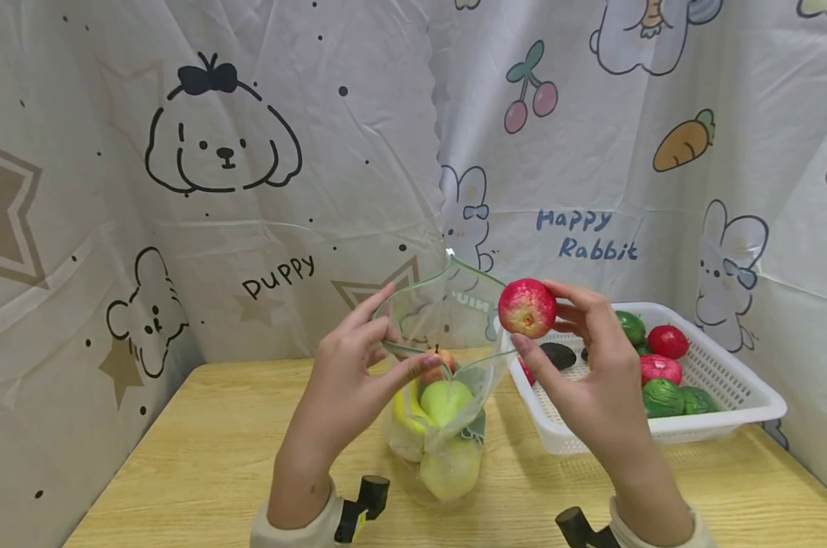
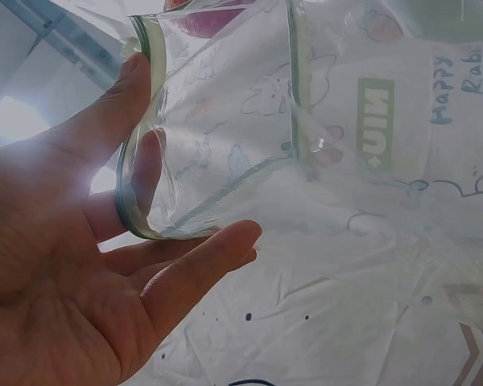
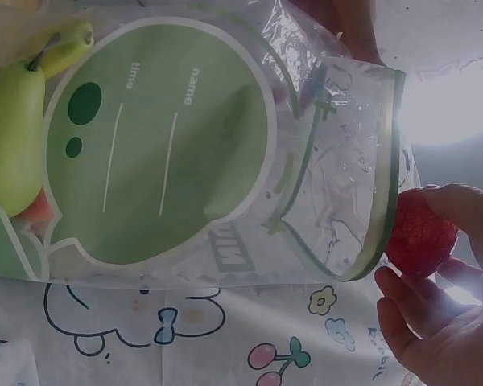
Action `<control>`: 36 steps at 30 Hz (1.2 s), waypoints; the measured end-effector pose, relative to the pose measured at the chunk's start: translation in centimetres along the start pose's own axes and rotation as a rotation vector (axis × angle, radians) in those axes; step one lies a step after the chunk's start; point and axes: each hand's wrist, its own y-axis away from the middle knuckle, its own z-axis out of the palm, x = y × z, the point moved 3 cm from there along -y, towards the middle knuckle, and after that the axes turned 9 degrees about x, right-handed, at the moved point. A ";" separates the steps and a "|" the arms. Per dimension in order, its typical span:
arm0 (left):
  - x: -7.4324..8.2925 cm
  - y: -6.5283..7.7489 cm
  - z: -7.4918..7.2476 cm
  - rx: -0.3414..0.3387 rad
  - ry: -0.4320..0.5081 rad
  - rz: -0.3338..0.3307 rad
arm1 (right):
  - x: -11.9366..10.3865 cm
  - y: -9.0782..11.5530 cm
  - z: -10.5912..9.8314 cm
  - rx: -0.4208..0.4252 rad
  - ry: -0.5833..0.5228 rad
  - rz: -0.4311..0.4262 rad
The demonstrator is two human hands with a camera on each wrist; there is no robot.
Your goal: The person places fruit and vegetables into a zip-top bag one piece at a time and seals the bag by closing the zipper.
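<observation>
The left hand (image 1: 348, 384) holds the rim of a clear bag (image 1: 478, 373), its thumb lying on the green-edged border and one finger showing through the film in the left wrist view, while its other fingers are spread apart outside. The bag's mouth gapes upward, and its lower part stands on the wooden bench (image 1: 235, 434). The right hand (image 1: 605, 380) pinches a red fruit (image 1: 526, 304) between thumb and fingers, with the thumb underneath and the fingers at its far side. That fruit is at the right side of the bag's mouth, level with the rim; whether the two touch, I cannot tell. Inside the bag, a pale round fruit (image 1: 450, 468) sits at the bottom, a green pear (image 1: 447, 403) rests above it, a yellow banana (image 1: 409, 407) leans at the left, and a reddish fruit (image 1: 442, 364) with a stem shows behind the near rim. A large green label (image 3: 165, 145) with the words "name" and "time" fills the bag's face in the right wrist view. To the right on the bench, a white basket (image 1: 735, 420) carries red and green produce, including a dark oval piece (image 1: 558, 355) partly hidden by the right hand. Behind everything hangs a pale curtain (image 1: 358, 160) printed with cartoon animals.
</observation>
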 end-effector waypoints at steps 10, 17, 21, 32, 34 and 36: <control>0.0 -0.1 0.0 -0.007 0.011 -0.005 | -0.1 0.3 0.7 -0.009 0.086 -0.014; 0.0 0.0 0.0 -0.008 0.010 -0.003 | 0.2 0.6 0.9 -0.047 0.105 0.029; 0.1 0.0 0.0 -0.006 0.003 0.003 | 0.3 0.7 1.0 -0.064 0.115 0.047; 0.0 -0.1 0.0 -0.015 0.001 0.003 | 0.4 0.7 1.1 -0.087 0.112 0.055; 0.0 0.0 0.0 -0.016 0.001 0.000 | 0.4 0.7 1.1 -0.090 0.108 0.055; 0.0 0.0 0.0 -0.015 -0.001 0.002 | 0.4 0.7 1.2 -0.092 0.104 0.051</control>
